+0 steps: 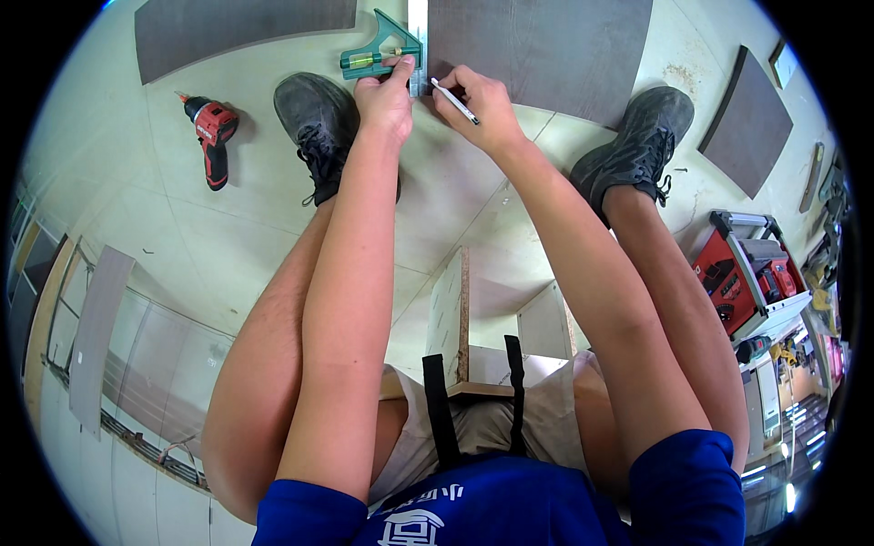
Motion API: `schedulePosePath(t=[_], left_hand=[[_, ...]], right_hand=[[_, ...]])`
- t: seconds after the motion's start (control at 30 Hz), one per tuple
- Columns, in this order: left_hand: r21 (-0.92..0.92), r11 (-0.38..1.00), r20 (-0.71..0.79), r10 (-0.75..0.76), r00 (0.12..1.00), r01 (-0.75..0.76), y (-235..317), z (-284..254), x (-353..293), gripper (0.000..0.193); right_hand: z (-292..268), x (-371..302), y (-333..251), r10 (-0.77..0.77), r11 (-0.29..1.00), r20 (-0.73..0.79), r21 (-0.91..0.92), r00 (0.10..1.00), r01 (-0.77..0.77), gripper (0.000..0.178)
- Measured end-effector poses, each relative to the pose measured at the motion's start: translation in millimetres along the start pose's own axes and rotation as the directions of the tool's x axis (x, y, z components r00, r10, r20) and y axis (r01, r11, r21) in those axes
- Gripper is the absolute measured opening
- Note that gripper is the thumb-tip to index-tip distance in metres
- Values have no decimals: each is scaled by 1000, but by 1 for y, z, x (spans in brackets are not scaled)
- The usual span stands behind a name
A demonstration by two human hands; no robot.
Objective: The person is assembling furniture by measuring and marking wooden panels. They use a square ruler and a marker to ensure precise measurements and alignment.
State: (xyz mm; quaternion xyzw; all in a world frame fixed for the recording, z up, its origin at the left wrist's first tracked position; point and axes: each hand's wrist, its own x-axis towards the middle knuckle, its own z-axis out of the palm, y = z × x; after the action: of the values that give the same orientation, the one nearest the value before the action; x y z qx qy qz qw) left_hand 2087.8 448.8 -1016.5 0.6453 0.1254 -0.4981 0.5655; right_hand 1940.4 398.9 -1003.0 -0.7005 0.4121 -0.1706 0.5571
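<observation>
My left hand (386, 102) is closed on a combination square (375, 56) with a green head and a bubble vial. Its steel blade (418, 27) lies along the left edge of a dark wood-grain board (537, 55) on the floor. In my right hand (484, 107) a white pen (455, 102) is pinched between the fingers. The pen's upper-left end is close to the blade and the board's near left corner; whether it touches the board I cannot tell.
A red and black cordless drill (212, 135) lies left of my left shoe (319, 123). Another dark board (246, 25) is at the far left, a smaller panel (746, 123) at the right. A red toolbox (742, 273) stands beside my right leg. I sit on a chipboard box (462, 314).
</observation>
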Motion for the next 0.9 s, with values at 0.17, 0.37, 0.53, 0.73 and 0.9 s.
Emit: schedulePosePath(t=[0.17, 0.37, 0.53, 0.73, 0.9], left_hand=[[8, 1000, 12, -2, 1000, 2, 1, 0, 1, 13], [9, 1000, 1, -3, 1000, 3, 1, 0, 1, 13], [11, 1000, -6, -2, 1000, 3, 1, -1, 0, 14], [-1, 1000, -14, 13, 1000, -13, -1, 0, 0, 14], [-15, 999, 5, 30, 1000, -30, -2, 0, 1, 12]], right_hand=[[0, 0, 2, -42, 999, -18, -12, 999, 42, 19], [1, 0, 2, -34, 999, 0, -36, 999, 34, 19], [1, 0, 1, -5, 1000, 5, -28, 1000, 5, 19], [2, 0, 4, -12, 1000, 2, -20, 1000, 12, 19], [2, -1, 7, 6, 1000, 10, 21, 1000, -7, 18]])
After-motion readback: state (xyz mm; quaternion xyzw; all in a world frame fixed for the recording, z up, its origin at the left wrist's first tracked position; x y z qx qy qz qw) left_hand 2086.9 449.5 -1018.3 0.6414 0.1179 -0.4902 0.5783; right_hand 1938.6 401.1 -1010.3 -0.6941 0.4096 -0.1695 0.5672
